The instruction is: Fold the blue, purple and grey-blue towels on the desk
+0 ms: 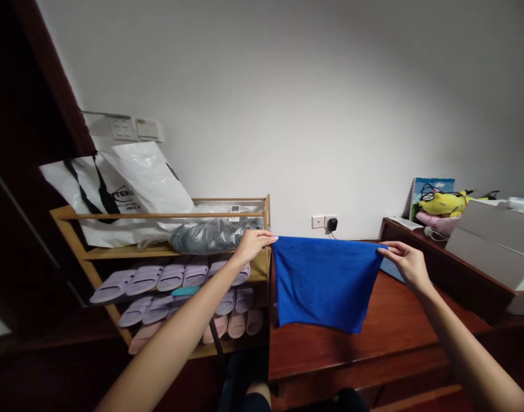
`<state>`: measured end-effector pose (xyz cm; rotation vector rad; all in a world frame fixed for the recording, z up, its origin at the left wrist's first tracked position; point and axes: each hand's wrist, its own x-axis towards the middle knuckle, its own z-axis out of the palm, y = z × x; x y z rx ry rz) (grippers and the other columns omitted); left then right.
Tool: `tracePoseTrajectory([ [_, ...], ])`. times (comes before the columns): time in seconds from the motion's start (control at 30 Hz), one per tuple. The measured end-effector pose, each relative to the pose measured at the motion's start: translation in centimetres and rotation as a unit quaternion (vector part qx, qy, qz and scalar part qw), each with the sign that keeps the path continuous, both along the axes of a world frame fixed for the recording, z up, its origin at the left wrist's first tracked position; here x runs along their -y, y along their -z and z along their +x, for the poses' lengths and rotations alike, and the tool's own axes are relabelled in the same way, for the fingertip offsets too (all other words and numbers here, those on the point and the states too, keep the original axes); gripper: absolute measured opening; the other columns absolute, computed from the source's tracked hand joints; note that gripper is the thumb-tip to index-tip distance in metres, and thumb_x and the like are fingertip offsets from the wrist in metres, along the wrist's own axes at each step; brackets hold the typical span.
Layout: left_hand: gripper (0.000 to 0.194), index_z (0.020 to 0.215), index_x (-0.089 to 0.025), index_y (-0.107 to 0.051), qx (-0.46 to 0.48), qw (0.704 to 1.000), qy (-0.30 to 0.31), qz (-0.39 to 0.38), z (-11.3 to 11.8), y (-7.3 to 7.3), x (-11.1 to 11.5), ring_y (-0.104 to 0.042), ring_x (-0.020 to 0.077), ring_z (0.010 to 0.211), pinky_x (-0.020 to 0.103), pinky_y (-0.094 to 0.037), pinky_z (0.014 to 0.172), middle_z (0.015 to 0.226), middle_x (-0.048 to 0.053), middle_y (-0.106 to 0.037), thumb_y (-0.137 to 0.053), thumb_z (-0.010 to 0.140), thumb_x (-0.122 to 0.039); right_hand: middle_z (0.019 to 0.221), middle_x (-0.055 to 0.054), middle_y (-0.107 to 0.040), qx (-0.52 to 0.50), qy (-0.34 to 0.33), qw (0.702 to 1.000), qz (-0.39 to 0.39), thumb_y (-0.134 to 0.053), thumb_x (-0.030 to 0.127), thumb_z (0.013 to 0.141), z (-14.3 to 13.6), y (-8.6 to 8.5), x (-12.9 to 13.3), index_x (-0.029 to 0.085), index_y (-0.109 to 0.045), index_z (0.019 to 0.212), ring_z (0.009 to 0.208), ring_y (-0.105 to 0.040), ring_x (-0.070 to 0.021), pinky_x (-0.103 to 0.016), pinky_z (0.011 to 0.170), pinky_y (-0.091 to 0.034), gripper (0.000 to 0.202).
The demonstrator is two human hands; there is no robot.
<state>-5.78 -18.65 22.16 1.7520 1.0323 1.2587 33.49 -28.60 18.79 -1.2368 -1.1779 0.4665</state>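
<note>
A blue cloth [324, 283] hangs in the air, stretched between both of my hands. My left hand [252, 243] pinches its top left corner, and my right hand [405, 260] pinches its top right corner. The cloth droops down in front of a dark red wooden platform [399, 326]. Its lower edge hangs free above the wood.
A bamboo shoe rack [171, 252] on the left holds rows of purple and pink slippers [167, 280], with white bags [124, 189] and a dark bag on top. A yellow plush toy [444, 201] and grey boxes [497, 240] sit at the right. A wall socket with a plug [325, 222] is behind.
</note>
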Motion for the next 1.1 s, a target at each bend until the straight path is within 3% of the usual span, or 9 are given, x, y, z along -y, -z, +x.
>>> tracePoseTrajectory([
  [0.17,0.034,0.067,-0.015,-0.069,-0.052,0.997,0.003,0.048,-0.3,-0.6,1.1,-0.056,0.0144,0.053,0.026,-0.044,0.056,0.054,0.000,-0.064,-0.073,0.060,-0.048,0.075,-0.008,-0.071,0.011,0.006,0.999,-0.039,-0.079,0.049,0.056,0.6,-0.9,1.2,0.014,-0.068,0.088,0.071,-0.065,-0.0203,-0.029,0.065,-0.053,0.049],
  [0.33,0.026,0.068,-0.017,-0.067,-0.120,0.985,0.014,0.123,-1.2,-1.8,3.6,-0.056,0.0146,0.065,0.024,-0.043,0.061,0.067,0.000,-0.064,-0.067,0.070,-0.043,0.080,-0.007,-0.071,0.025,-0.009,0.998,-0.065,-0.073,0.053,0.062,1.0,-2.4,3.3,0.016,-0.068,0.086,0.072,-0.065,-0.0189,-0.027,0.066,-0.053,0.045],
  [0.43,0.025,0.071,-0.018,-0.064,-0.145,0.977,0.038,0.150,-1.8,-2.6,5.3,-0.056,0.0144,0.072,0.024,-0.043,0.066,0.076,0.000,-0.062,-0.062,0.076,-0.042,0.079,-0.007,-0.071,0.087,0.002,0.993,-0.080,-0.071,0.056,0.062,1.3,-3.2,4.5,0.018,-0.067,0.084,0.074,-0.066,-0.0212,-0.028,0.066,-0.053,0.044],
  [0.53,0.023,0.077,-0.018,-0.062,-0.130,0.982,0.080,0.108,-2.2,-3.1,7.1,-0.057,0.0153,0.078,0.025,-0.045,0.072,0.083,0.001,-0.063,-0.060,0.079,-0.042,0.077,-0.006,-0.071,0.184,0.032,0.976,-0.111,-0.069,0.059,0.062,1.7,-3.6,5.9,0.020,-0.066,0.082,0.075,-0.067,-0.0230,-0.027,0.064,-0.052,0.044],
  [0.67,0.023,0.079,-0.019,-0.058,-0.110,0.988,0.108,0.012,-2.8,-3.1,9.2,-0.054,0.0111,0.064,0.021,-0.043,0.061,0.068,-0.004,-0.059,-0.061,0.080,-0.041,0.076,-0.004,-0.071,0.210,0.020,0.968,-0.134,-0.068,0.060,0.062,2.1,-3.8,7.8,0.023,-0.065,0.083,0.074,-0.067,-0.0225,-0.026,0.063,-0.051,0.043],
  [0.8,0.023,0.080,-0.018,-0.058,-0.091,0.987,0.126,-0.029,-3.3,-2.5,10.2,-0.052,0.0096,0.062,0.020,-0.039,0.058,0.068,-0.004,-0.058,-0.062,0.080,-0.040,0.068,-0.004,-0.069,0.204,0.023,0.969,-0.136,-0.067,0.060,0.063,2.1,-3.4,8.7,0.022,-0.065,0.080,0.065,-0.064,-0.0204,-0.026,0.058,-0.050,0.042],
  [0.93,0.024,0.080,-0.018,-0.057,-0.071,0.986,0.135,-0.060,-3.1,-1.1,9.6,-0.053,0.0101,0.063,0.020,-0.039,0.058,0.068,-0.003,-0.059,-0.064,0.079,-0.040,0.065,-0.004,-0.067,0.231,0.020,0.961,-0.151,-0.062,0.061,0.067,1.9,-2.3,7.5,0.022,-0.064,0.074,0.057,-0.061,-0.0178,-0.025,0.051,-0.046,0.040],
  [1.0,0.026,0.078,-0.018,-0.057,-0.067,0.985,0.141,-0.080,-2.7,0.3,8.6,-0.054,0.0109,0.062,0.022,-0.041,0.058,0.066,-0.003,-0.059,-0.064,0.078,-0.042,0.066,-0.003,-0.068,0.255,0.027,0.954,-0.159,-0.059,0.059,0.069,1.8,-1.2,6.0,0.022,-0.063,0.072,0.061,-0.063,-0.0186,-0.024,0.054,-0.045,0.037],
  [1.1,0.031,0.077,-0.017,-0.057,-0.068,0.983,0.138,-0.101,-2.2,3.5,5.9,-0.055,0.0125,0.060,0.024,-0.043,0.059,0.063,-0.002,-0.059,-0.064,0.076,-0.047,0.067,-0.002,-0.069,0.294,0.051,0.939,-0.172,-0.056,0.054,0.070,1.9,1.3,2.9,0.024,-0.062,0.069,0.065,-0.064,-0.0193,-0.025,0.056,-0.043,0.031],
])
